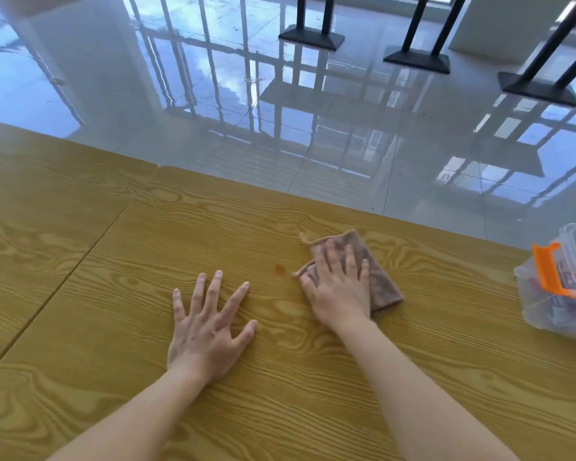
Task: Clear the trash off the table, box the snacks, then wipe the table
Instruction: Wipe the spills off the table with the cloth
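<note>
Worktop [80,327]: yellow wood-grain laminate, made of panels butted together, with seams running diagonally at the left; far edge borders a glossy tiled floor [213,94] that mirrors window bars and sky. Cloth [384,287]: brown, folded to a rough rectangle, frayed threads at its far and left corners; lies flat on the worktop right of centre. Right hand [338,291]: palm down on the cloth, fingers [350,257] extended and slightly parted, pressing it flat rather than gripping it; bare forearm runs back toward the lower right. Left hand [207,331]: palm down directly on the bare worktop, just left of the right hand, fingers spread wide, holding nothing. Stain [280,268]: small orange-brown spot on the worktop surface, just left of the cloth's near-left corner and beyond the left hand's fingertips. Snack box [546,311]: clear plastic container at the right edge of the view, well apart from the cloth, partly cut off by the frame; orange latch [551,274] on its facing side; packets with red and dark colouring show through the wall, their kind too blurred to tell. Black table pedestals [311,36]: three sets standing on the floor beyond, top of view.
</note>
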Available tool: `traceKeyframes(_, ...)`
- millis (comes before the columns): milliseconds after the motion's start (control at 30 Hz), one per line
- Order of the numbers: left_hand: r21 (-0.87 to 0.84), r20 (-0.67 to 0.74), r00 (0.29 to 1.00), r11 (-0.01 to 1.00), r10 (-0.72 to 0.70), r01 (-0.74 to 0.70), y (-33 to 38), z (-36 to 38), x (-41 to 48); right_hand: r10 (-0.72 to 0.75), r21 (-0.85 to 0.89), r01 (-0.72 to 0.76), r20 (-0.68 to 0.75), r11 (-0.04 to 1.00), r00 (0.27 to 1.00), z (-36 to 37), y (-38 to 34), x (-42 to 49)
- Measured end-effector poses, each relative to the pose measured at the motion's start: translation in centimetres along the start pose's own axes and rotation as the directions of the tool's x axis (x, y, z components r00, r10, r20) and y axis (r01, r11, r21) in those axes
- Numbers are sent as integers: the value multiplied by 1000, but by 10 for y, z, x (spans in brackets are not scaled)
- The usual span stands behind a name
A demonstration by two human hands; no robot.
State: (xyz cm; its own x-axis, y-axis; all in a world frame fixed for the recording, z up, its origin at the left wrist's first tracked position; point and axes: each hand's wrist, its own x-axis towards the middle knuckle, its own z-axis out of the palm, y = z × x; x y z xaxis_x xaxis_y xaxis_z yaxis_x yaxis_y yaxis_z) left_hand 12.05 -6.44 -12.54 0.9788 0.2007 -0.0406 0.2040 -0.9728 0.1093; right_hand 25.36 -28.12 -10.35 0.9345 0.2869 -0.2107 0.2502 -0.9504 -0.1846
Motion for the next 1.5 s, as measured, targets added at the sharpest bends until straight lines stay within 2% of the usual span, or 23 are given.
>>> traceKeyframes(67, -21, -16, 1000, 1000, -6, 6, 1, -1, -1, -251, -48, 251, -10, 967, 968, 15, -5, -37)
traceKeyframes(133, -42, -35, 999, 999, -7, 6, 0, -1, -1, -415, -110, 411, -15, 905, 910, 24, 10, -71)
traceKeyframes(200, -49, -45, 999, 999, -10, 7, 0, -1, 0, -437, -146, 431, -8, 890, 900, 22, 29, -68)
traceKeyframes(233, -50, -50, 999, 999, -14, 12, 0, 0, 0, -387, -138, 381, -20, 914, 922, 17, 31, -55)
traceKeyframes(333, -69, -62, 998, 997, -23, 18, 1, -1, 0, -102, -32, 101, -31, 994, 994, -1, -2, -3)
traceKeyframes(367, -75, -63, 998, 997, -29, 25, 1, -2, 0, -82, -17, 81, -23, 997, 996, -3, -20, 6)
traceKeyframes(433, -97, -62, 997, 995, -38, 32, 0, -3, -1, -215, 13, 215, -2, 977, 977, 5, -44, -2)
traceKeyframes(500, -116, -71, 997, 993, -40, 32, 0, -4, -2, -441, -43, 441, 6, 897, 898, 20, -40, -39)
traceKeyframes(567, -118, -73, 996, 992, -42, 33, 0, -4, -2, -544, -93, 541, -4, 836, 839, 26, -17, -68)
traceKeyframes(633, -111, -64, 997, 993, -39, 32, 1, -3, -2, -481, -114, 476, -24, 872, 876, 20, 5, -55)
traceKeyframes(733, -97, -51, 998, 995, -34, 29, 1, -3, -2, -166, -43, 164, -47, 986, 985, 2, -4, 1)
traceKeyframes(800, -86, -39, 999, 996, -38, 34, 1, -3, -2, -18, 16, 19, -38, 1000, 999, -6, -31, 38)
traceKeyframes(867, -82, -33, 999, 996, -39, 36, -1, -4, -2, -77, 20, 77, -17, 997, 997, -3, -59, 46)
traceKeyframes(933, -87, -36, 999, 996, -37, 33, -2, -5, -2, -315, -2, 315, 13, 949, 949, 9, -69, 24)
traceKeyframes(1000, -95, -44, 999, 995, -31, 27, -2, -5, -2, -485, -57, 486, 38, 872, 874, 16, -44, -3)
traceKeyframes(1033, -103, -48, 998, 994, -29, 24, -1, -6, -2, -485, -72, 486, 32, 871, 874, 14, -22, -9)
traceKeyframes(1100, -110, -40, 999, 994, -26, 21, -2, -5, -2, -321, -82, 320, 7, 944, 947, 3, 26, -9)
traceKeyframes(1167, -94, -38, 999, 995, -23, 19, -2, -4, -2, -35, -81, 33, -21, 996, 999, -8, 67, -16)
traceKeyframes(1233, -72, -15, 1000, 997, -20, 19, 0, -3, -3, 154, -60, -158, -55, 986, 986, -6, 82, -32)
traceKeyframes(1267, -61, -8, 1000, 998, -18, 17, 1, -3, -3, 188, -45, -192, -78, 980, 979, -1, 77, -44)
traceKeyframes(1333, -40, -8, 1000, 999, -12, 12, 2, -2, -3, 168, -42, -173, -99, 984, 981, 14, 49, -60)
traceKeyframes(1400, -26, 4, 1000, 1000, -6, 6, 2, -4, -2, 80, -35, -83, -94, 996, 992, 24, 13, -58)
traceKeyframes(1500, -27, 14, 1000, 1000, -9, 9, 4, -4, -3, -26, 13, 27, -90, 1000, 996, 18, -32, -8)
